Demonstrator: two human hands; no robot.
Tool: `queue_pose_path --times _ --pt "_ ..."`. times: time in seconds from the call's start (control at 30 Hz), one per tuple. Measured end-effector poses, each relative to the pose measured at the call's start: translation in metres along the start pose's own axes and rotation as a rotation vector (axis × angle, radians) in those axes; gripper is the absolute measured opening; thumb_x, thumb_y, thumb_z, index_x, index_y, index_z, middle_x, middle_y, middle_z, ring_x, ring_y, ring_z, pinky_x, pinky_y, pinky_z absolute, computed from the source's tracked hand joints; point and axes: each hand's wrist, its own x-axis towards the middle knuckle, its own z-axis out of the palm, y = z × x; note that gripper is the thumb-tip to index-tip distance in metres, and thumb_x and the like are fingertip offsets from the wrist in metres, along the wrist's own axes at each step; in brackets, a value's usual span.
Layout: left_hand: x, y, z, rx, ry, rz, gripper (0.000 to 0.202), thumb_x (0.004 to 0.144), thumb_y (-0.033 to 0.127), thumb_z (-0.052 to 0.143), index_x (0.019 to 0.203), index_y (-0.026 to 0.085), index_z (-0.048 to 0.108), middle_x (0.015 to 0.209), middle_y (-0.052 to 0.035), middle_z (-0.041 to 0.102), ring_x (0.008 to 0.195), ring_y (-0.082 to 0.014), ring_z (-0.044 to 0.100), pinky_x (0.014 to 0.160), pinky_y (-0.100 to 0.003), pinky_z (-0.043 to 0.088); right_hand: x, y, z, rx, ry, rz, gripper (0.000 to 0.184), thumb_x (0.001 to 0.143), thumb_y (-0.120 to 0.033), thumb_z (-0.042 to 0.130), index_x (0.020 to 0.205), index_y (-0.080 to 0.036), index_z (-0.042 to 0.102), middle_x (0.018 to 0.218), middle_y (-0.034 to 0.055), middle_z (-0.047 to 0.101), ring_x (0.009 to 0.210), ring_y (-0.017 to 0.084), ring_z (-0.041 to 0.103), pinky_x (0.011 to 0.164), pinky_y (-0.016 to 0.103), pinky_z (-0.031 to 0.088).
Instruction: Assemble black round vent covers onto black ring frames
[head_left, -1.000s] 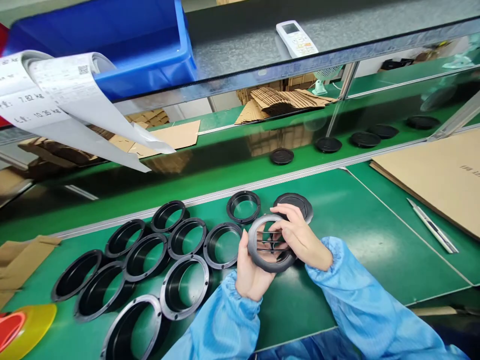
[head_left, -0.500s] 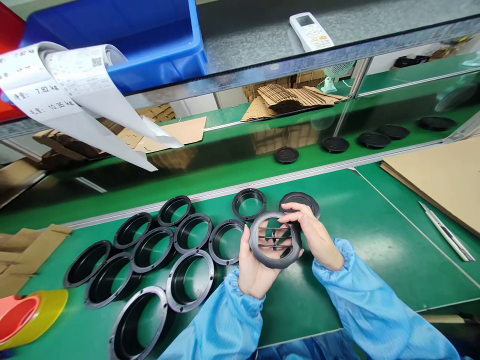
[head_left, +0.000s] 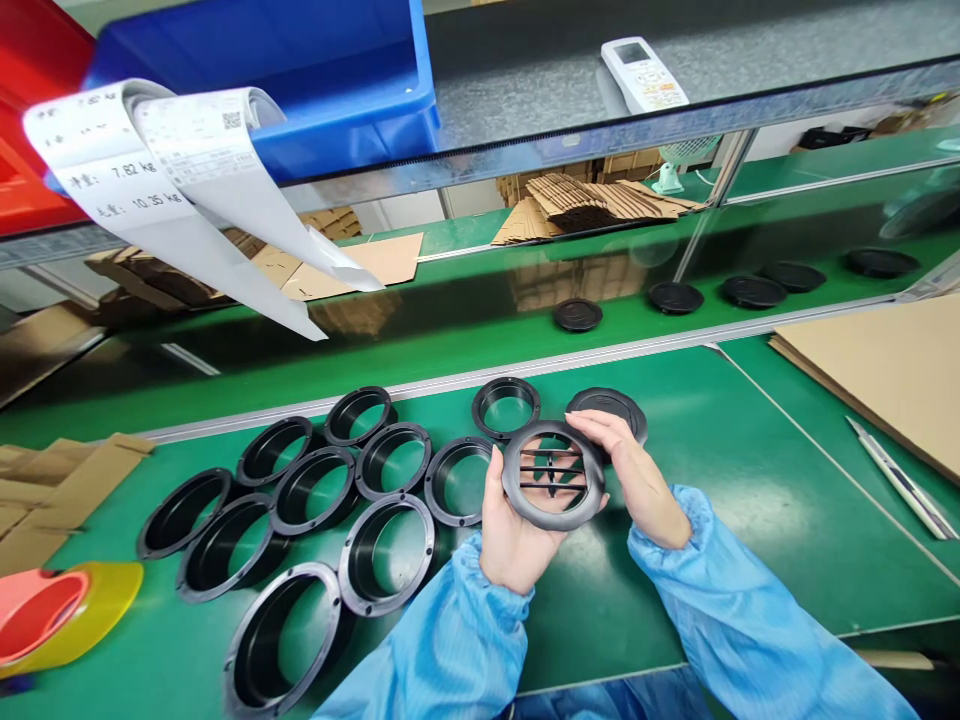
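Observation:
Both hands hold one round black plastic grille ring [head_left: 553, 476] with thin bars across its opening, tilted up above the green bench [head_left: 750, 480]. My left hand [head_left: 512, 535] cups it from below and the left, thumb on its rim. My right hand [head_left: 631, 474] grips its right edge, fingers curled over the top. Just behind lies a closed black round cover [head_left: 609, 408]. To the left, several open black rings [head_left: 388, 550] lie flat in a loose cluster.
A conveyor strip behind the bench carries several black discs [head_left: 577, 315]. Flat cardboard [head_left: 892, 365] and a slim knife-like tool [head_left: 900, 480] lie at right. Tape rolls [head_left: 52, 610] and cardboard scraps sit at left. Overhead, a shelf holds a blue bin [head_left: 285, 70], a remote [head_left: 643, 75] and hanging paper labels.
The grille ring has turned slightly in my hands; my right fingers moved from inside the bars to its right rim. The view shifted a little to the left.

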Motion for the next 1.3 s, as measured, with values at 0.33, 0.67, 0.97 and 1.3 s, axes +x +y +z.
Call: queue_pose_path --times 0.33,0.67,0.97,1.3 --pt "0.001 0.001 -0.003 -0.071 0.092 0.138 0.053 0.102 0.056 0.039 0.119 0.016 0.069 0.123 -0.0071 0.072 0.129 -0.0231 0.056 0.116 -0.039 0.039 -0.002 0.003 0.003 -0.38 -0.211 -0.382 0.059 0.103 -0.063 0.037 0.15 -0.029 0.047 0.155 0.0096 0.038 0.14 0.038 0.03 0.115 0.061 0.029" --pt "0.007 -0.01 -0.009 -0.004 -0.031 0.114 0.054 0.097 0.058 0.048 0.128 0.016 0.062 0.124 -0.0136 0.068 0.127 -0.0326 0.056 0.112 -0.047 0.04 0.008 -0.013 0.011 -0.463 -0.434 -0.173 0.094 0.084 -0.058 0.072 0.157 -0.023 0.024 0.161 0.0187 0.02 0.146 0.042 0.025 0.115 0.062 0.033" --pt "0.01 -0.017 -0.032 0.256 0.539 0.205 0.056 0.083 0.017 0.059 0.136 0.02 0.04 0.129 -0.013 0.052 0.124 -0.028 0.053 0.102 -0.041 0.043 0.106 0.032 0.056 -0.715 -0.387 -0.136 0.109 0.072 -0.064 0.08 0.157 -0.016 0.031 0.146 0.0243 0.035 0.13 0.045 0.041 0.106 0.061 0.04" --pt "0.012 -0.019 -0.033 0.265 0.615 0.221 0.061 0.081 0.012 0.057 0.138 0.021 0.037 0.131 -0.0104 0.047 0.115 -0.0228 0.054 0.09 -0.033 0.048 0.118 0.035 0.077 -1.083 -0.613 -0.004 0.091 0.092 -0.067 0.058 0.159 -0.014 0.027 0.161 0.026 0.021 0.144 0.047 0.026 0.113 0.062 0.03"
